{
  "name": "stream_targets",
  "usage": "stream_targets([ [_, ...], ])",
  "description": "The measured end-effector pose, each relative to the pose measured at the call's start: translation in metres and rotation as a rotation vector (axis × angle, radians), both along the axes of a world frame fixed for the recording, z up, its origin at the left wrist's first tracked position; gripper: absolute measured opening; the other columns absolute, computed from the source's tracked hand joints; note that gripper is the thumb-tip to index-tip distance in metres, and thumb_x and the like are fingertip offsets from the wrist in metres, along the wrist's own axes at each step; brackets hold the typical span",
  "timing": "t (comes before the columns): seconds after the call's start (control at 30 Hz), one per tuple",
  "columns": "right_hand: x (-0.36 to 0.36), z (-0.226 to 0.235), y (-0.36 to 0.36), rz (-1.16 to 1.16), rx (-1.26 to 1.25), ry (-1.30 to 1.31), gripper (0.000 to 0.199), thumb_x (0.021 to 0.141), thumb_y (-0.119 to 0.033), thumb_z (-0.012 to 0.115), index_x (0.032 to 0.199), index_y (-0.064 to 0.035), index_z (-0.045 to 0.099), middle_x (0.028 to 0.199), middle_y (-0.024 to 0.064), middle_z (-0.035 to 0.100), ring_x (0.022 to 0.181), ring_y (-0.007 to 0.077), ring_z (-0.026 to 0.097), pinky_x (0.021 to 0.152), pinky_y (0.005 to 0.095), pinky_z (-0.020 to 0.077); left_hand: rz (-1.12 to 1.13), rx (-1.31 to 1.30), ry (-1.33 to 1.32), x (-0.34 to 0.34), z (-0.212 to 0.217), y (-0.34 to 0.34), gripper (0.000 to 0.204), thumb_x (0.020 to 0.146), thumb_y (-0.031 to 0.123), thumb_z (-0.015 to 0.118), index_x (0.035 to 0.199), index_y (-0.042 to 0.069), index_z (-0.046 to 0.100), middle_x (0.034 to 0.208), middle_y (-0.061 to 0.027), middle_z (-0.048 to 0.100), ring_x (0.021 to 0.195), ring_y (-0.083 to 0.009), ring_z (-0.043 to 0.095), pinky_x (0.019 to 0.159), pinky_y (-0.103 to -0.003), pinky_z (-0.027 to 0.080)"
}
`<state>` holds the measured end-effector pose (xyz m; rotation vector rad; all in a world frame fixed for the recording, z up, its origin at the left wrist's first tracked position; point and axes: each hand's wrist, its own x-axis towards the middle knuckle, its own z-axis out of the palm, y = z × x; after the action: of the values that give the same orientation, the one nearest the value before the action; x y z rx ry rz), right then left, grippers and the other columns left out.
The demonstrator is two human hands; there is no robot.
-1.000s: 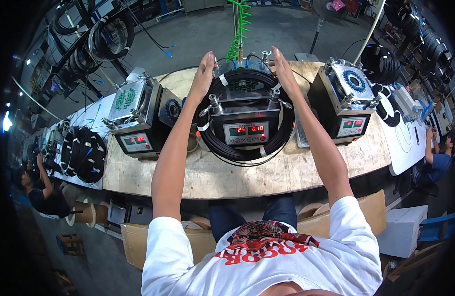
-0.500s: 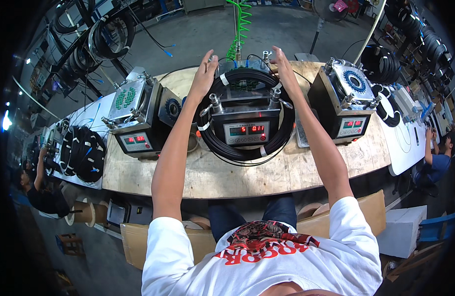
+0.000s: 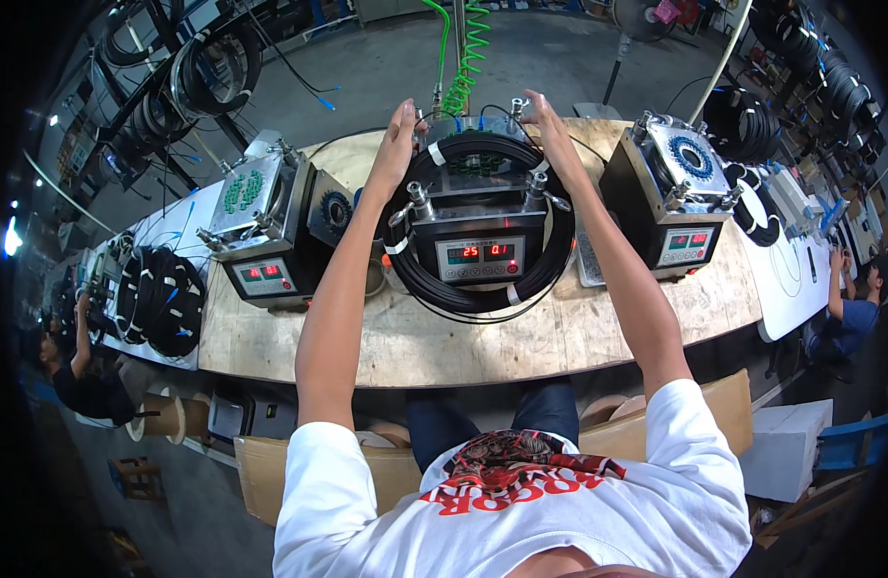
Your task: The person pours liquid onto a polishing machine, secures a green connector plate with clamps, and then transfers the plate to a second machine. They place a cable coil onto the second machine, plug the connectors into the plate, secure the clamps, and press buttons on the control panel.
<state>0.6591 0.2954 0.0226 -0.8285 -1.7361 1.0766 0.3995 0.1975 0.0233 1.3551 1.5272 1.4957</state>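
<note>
At the middle of the wooden bench, between a left-side machine and a right-side machine, stands the central machine. A cable coil, black and bound with white ties, loops around the machine's front section: its far arc passes behind the left front post and the right front post, and its near arc runs below the lit display panel.

I have the left hand at the rear left corner of the central machine and the right hand at the rear right corner, beside the rear right post. Grip state: the fingers of both hands are raised and partly curled. I cannot tell from this view whether either hand is closed on a fitting or merely lies against it.

Step in hand, as I judge it: work on the two rear corner fittings, one hand to each. I judge that the next move calls for even handling on both sides, with fingertips clear of the blue connectors on the rear plate.

Orientation: the central machine's panel faces the wearer. I read its long axis as running front to rear, away from the wearer, though fisheye bending makes this uncertain. The cable coil is nearly round, so I assign it no long axis.
</note>
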Motion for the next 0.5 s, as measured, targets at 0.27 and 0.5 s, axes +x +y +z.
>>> stream_targets([
  [0.27,0.001,-0.004,0.008,-0.028,-0.022,-0.005,0.081,0.101,-0.070,0.028,0.149,-0.0079,0.045,0.112,0.0177,0.063,0.104,0.0228,0.059,0.088,0.0343,0.0485,0.000,0.044,-0.007,0.002,0.000,-0.001,0.074,0.103,0.055,0.048,0.156,0.006,0.032,0.112,-0.0079,0.065,0.090,-0.0125,0.053,0.082,-0.028,0.045],
  [0.5,0.000,-0.008,0.013,-0.036,-0.054,-0.090,0.080,0.102,-0.068,0.028,0.146,-0.0033,0.048,0.110,0.0165,0.063,0.102,0.0223,0.059,0.086,0.0335,0.0486,0.025,0.054,0.014,-0.001,0.000,-0.001,0.078,0.103,0.063,0.037,0.155,0.004,0.034,0.108,-0.0069,0.065,0.090,-0.0134,0.052,0.078,-0.027,0.044],
])
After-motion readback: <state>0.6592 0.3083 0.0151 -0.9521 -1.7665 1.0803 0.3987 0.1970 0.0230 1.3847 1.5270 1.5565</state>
